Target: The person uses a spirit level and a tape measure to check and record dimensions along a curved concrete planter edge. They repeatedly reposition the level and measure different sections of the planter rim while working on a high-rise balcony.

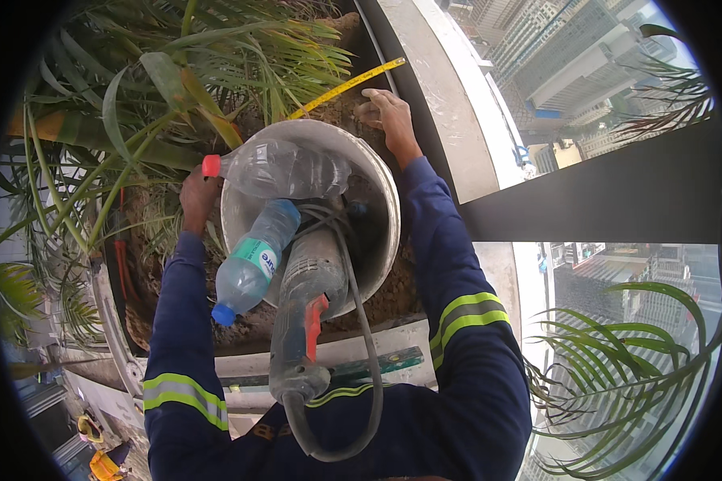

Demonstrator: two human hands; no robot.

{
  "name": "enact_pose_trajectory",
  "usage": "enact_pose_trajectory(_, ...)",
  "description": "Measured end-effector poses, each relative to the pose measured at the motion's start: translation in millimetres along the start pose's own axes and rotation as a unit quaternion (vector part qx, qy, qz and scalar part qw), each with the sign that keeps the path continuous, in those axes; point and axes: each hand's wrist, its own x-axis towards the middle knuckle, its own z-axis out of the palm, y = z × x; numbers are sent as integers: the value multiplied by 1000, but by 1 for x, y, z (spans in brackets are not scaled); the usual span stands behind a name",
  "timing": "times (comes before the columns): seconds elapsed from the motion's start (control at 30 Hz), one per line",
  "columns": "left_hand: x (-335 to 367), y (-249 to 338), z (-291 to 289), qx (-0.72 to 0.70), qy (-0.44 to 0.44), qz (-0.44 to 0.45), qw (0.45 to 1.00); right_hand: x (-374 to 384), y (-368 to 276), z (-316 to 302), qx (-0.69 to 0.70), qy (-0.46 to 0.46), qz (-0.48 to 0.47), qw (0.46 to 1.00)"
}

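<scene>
A dirty white bucket (391, 204) stands in front of me on the soil of a planter. It holds a large clear plastic bottle (285, 167) with a red cap, a smaller water bottle (253, 264) with a blue cap, and a grey corded power tool (313, 276) with a red trigger. My left hand (198, 199) is at the bucket's left side, close to the red cap; its fingers are largely hidden. Beyond the rim at the right, my right hand (391, 122) is open, fingers stretched out near a yellow tape measure blade (349, 86) lying across the soil.
Palm fronds (176, 88) crowd the left and far side of the planter. A dark panel and pale ledge (449, 112) border it at the right, with tall buildings far below. A dark beam (602, 192) juts out right. People (104, 463) are at the lower left.
</scene>
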Motion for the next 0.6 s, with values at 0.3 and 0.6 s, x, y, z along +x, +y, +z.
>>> enact_pose_trajectory(0.3,-56,-45,-92,-287,-52,28,956,-130,-49,-21,-60,113,-35,991)
enact_pose_trajectory(0.6,-200,-69,-176,-389,-209,14,897,-337,-76,-63,-94,187,-19,978)
